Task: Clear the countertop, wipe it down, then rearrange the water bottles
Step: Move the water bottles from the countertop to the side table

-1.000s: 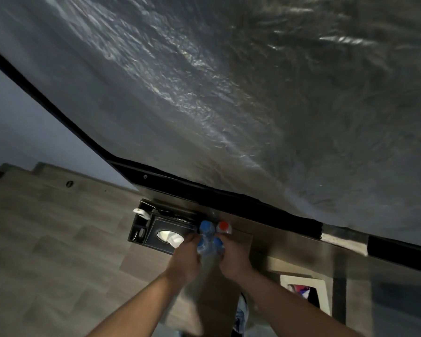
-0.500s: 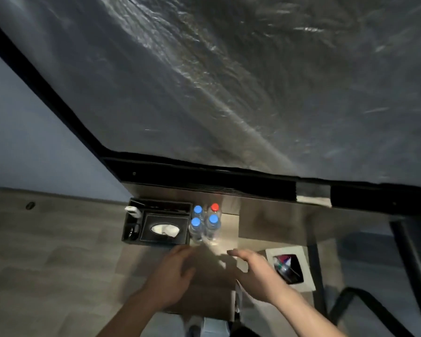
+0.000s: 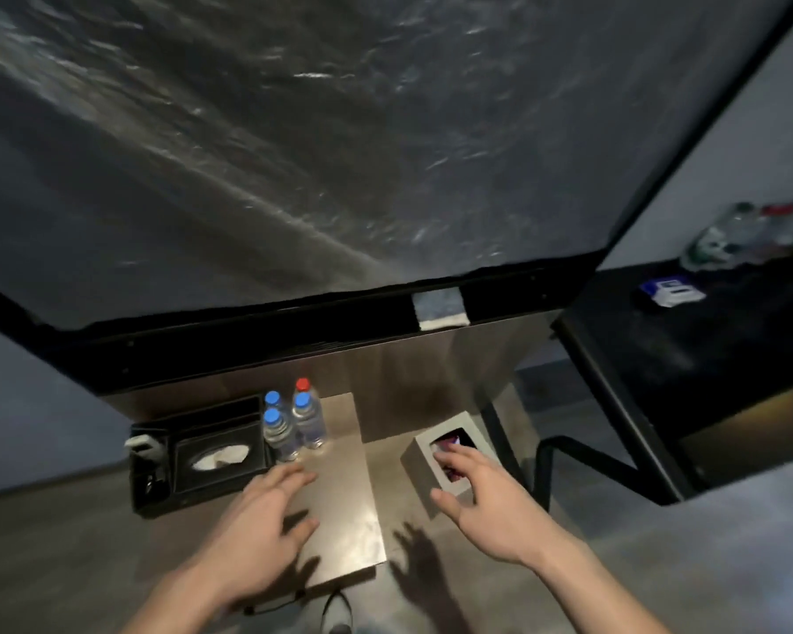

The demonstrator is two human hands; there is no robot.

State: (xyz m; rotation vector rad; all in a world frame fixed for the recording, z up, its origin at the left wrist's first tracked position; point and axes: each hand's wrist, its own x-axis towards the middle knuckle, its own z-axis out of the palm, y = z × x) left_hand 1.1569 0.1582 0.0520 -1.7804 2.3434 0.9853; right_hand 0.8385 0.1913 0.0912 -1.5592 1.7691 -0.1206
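Several clear water bottles (image 3: 294,427) stand upright in a tight cluster at the back left of the small brown countertop (image 3: 344,519); most have blue caps, one at the rear has a red cap. My left hand (image 3: 257,523) hovers over the countertop just in front of the bottles, fingers spread and holding nothing. My right hand (image 3: 481,496) is off the counter's right edge, fingers relaxed and spread above a white-rimmed bin (image 3: 449,450). Neither hand touches a bottle.
A black organiser tray with a tissue box (image 3: 216,455) sits left of the bottles. A large plastic-wrapped panel with a black frame (image 3: 294,331) leans behind the counter. A dark table (image 3: 687,354) at the right carries bottles and a small box.
Both hands have let go of the bottles and drawn back toward me, spreading apart. The view has swung to the right, bringing the dark table into sight.
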